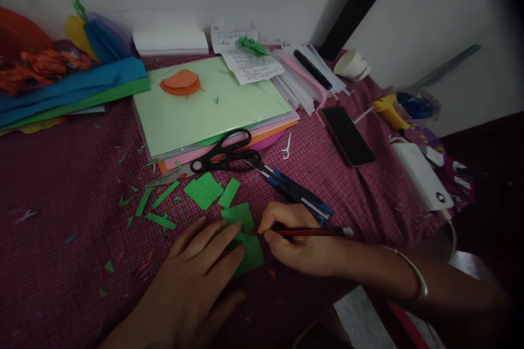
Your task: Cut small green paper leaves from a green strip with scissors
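My right hand (292, 240) pinches a red pencil (311, 232) and its tip touches a green paper piece (245, 237) lying on the checked red cloth (73, 240). My left hand (196, 267) lies flat with fingers stretched out, pressing that green piece down. More green paper squares (204, 190) and strips (161, 221) lie just beyond. Black-handled scissors (223, 159) rest past them, next to several blue pens (297, 192).
A stack of coloured paper sheets (208, 106) with orange cut-outs (180, 83) sits at the back. A phone (347, 135), a white power bank (421, 175), a yellow glue gun (388, 110), glue sticks (298, 84) and a cup (352, 64) lie to the right. Folded coloured paper (73, 90) is far left.
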Tool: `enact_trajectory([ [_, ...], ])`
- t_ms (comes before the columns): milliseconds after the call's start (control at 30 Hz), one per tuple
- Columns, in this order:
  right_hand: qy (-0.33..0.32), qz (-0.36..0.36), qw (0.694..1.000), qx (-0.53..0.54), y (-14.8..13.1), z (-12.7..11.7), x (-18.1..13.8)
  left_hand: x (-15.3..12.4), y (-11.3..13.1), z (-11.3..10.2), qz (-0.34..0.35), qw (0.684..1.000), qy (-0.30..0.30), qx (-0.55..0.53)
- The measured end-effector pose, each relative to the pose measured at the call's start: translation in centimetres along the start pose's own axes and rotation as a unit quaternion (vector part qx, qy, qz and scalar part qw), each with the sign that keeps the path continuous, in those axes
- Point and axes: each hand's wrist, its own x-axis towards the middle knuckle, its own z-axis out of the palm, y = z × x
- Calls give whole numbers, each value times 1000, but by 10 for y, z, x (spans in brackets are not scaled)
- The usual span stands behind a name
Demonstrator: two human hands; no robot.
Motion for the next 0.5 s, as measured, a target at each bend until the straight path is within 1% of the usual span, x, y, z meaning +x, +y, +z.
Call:
enact_trajectory([
  [167, -14, -8, 1000, 3, -1, -1, -1, 1, 3, 0, 2, 1000, -8, 25],
  [267, -21, -20, 1000, 8, 0, 0, -1, 3, 5, -3, -7, 1000, -3, 24],
  [400, -32, -27, 999, -3, 0, -1, -2, 5, 6, -7, -12, 1000, -11, 14],
  [500, -33, -45, 998, -4, 2, -1, -2, 5, 5, -6, -10, 1000, 2, 9],
])
